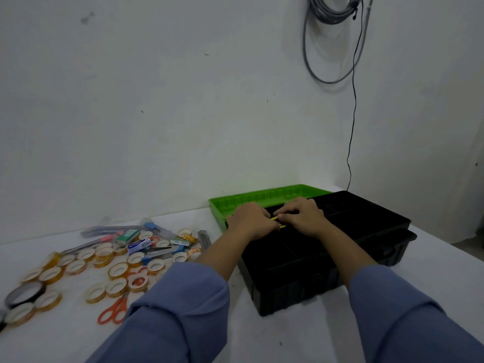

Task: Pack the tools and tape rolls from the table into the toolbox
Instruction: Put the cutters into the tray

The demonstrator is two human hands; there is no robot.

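The black toolbox (301, 286) stands open on the white table, its green lid (262, 196) folded back against the wall. Over the far left part of the box, my left hand (248, 218) and my right hand (303, 216) meet and both pinch a small yellow tool (275, 218), mostly hidden by the fingers. Several tape rolls (117, 271) lie scattered at the left of the table, with orange scissors (114, 311), a black tape roll (25, 293) and cutters (162, 251) among them.
A grey cable coil (332, 11) hangs on the wall above the box, and a black wire (353, 113) runs down behind it. The table's right edge (445, 247) lies just beyond the toolbox. Bare table (262, 341) shows between my sleeves.
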